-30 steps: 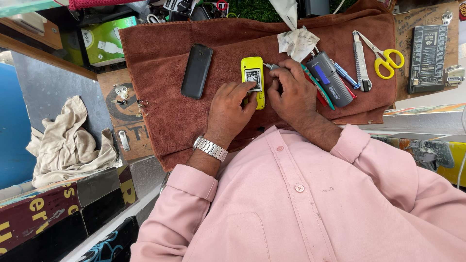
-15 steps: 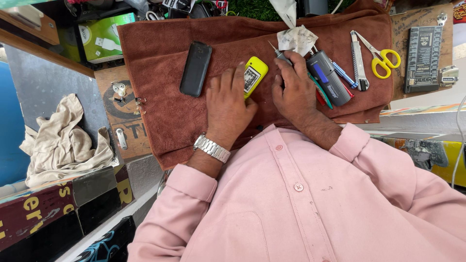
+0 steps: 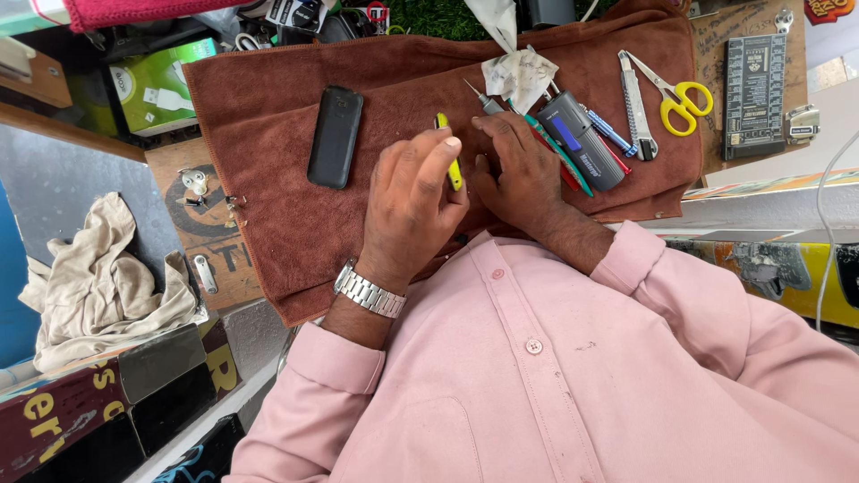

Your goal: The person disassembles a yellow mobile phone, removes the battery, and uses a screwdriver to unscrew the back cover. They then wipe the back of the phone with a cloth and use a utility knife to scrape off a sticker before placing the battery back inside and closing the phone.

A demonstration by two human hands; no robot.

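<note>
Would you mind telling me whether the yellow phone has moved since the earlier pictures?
Yes. The yellow phone, flat before, is now tipped on edge in the left hand, staying right of the black phone.

Spread over the counter, a brown towel. On it a black phone lying flat, well apart from yellow-handled scissors just beside a utility knife. Off left, a crumpled beige cloth.

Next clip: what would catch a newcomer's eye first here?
The two hands at the centre of a brown towel: the left hand holds a small yellow phone on edge, and the right hand rests beside it, by a screwdriver. A black phone lies flat to the left, and yellow-handled scissors lie at the towel's right end.
</note>
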